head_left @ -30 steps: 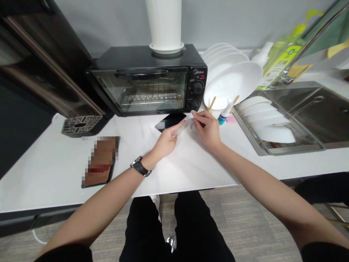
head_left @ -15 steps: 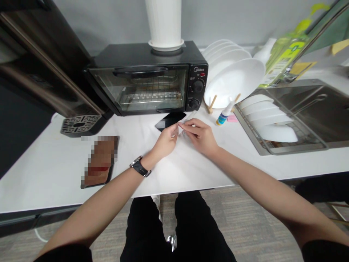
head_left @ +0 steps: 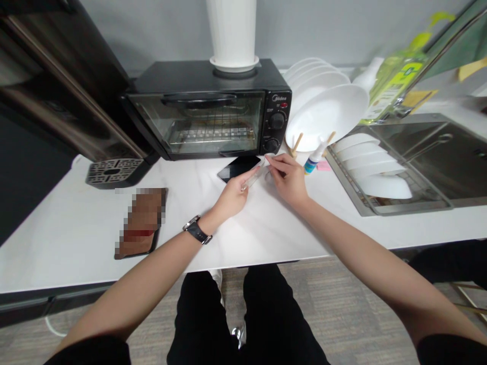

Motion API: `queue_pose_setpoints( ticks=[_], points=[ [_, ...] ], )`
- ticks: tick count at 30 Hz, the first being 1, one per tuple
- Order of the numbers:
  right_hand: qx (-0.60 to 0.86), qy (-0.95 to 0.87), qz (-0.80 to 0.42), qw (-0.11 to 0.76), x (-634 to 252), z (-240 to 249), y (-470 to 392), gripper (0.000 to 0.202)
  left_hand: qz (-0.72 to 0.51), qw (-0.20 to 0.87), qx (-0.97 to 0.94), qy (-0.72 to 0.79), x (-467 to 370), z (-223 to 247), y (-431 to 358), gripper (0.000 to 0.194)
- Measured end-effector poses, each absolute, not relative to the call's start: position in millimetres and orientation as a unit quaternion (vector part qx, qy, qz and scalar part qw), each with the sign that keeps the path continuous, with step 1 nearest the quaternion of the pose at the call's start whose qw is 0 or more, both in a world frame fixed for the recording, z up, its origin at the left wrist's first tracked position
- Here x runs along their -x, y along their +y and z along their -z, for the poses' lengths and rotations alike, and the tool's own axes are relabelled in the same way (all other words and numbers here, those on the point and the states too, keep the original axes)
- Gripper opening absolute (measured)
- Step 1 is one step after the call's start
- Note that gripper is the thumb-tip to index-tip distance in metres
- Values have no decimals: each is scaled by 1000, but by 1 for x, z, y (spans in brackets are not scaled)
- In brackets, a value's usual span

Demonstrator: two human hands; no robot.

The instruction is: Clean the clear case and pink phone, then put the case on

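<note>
My left hand (head_left: pixel 234 195), with a watch (head_left: pixel 197 229) on the wrist, grips the near end of a thin, see-through plastic piece (head_left: pixel 254 177). Whether it is a phone case or a film, I cannot tell. At its far end, the thumb and fingers of my right hand (head_left: pixel 288 177) are pinched together. Just behind my left fingers a dark phone (head_left: pixel 238 167) lies flat on the white counter (head_left: pixel 258 233), partly covered by that hand. A small spray bottle (head_left: pixel 312 161) with a blue label stands right of my right hand.
A black toaster oven (head_left: pixel 205 116) stands behind my hands, a white pot (head_left: pixel 233 30) on top. White plates (head_left: pixel 327 111) lean in a wooden rack to its right. Further right is a sink (head_left: pixel 441 162) with stacked bowls (head_left: pixel 373 165). A pixelated flat object (head_left: pixel 142 223) lies at left.
My right hand has moved right and slightly away from my left, along the clear plastic piece, so more of it shows. The view has shifted slightly.
</note>
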State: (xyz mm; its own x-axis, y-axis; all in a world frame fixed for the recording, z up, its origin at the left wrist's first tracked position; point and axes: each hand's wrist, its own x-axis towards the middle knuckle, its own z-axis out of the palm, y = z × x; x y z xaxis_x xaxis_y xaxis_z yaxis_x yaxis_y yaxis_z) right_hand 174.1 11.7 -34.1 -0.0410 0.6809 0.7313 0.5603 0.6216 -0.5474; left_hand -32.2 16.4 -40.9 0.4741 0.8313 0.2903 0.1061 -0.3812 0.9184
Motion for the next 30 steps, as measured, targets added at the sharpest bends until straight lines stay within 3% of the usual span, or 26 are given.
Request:
queue_pose_setpoints(
  ticks=[10, 20, 25, 30],
  points=[
    [234, -847, -58, 474, -150, 29, -15, 41, -412, 407, -760, 294, 33, 39, 16, 62],
    [475, -689, -41, 545, -181, 38, 20, 35, -394, 456, -738, 304, 33, 41, 17, 57],
    [480, -686, -45, 544, -181, 37, 22, 36, -393, 458, -734, 311, 33, 44, 18, 57],
    [396, -754, -81, 517, -167, 34, 2, 32, -400, 440, -734, 328, 31, 43, 18, 57]
  ],
)
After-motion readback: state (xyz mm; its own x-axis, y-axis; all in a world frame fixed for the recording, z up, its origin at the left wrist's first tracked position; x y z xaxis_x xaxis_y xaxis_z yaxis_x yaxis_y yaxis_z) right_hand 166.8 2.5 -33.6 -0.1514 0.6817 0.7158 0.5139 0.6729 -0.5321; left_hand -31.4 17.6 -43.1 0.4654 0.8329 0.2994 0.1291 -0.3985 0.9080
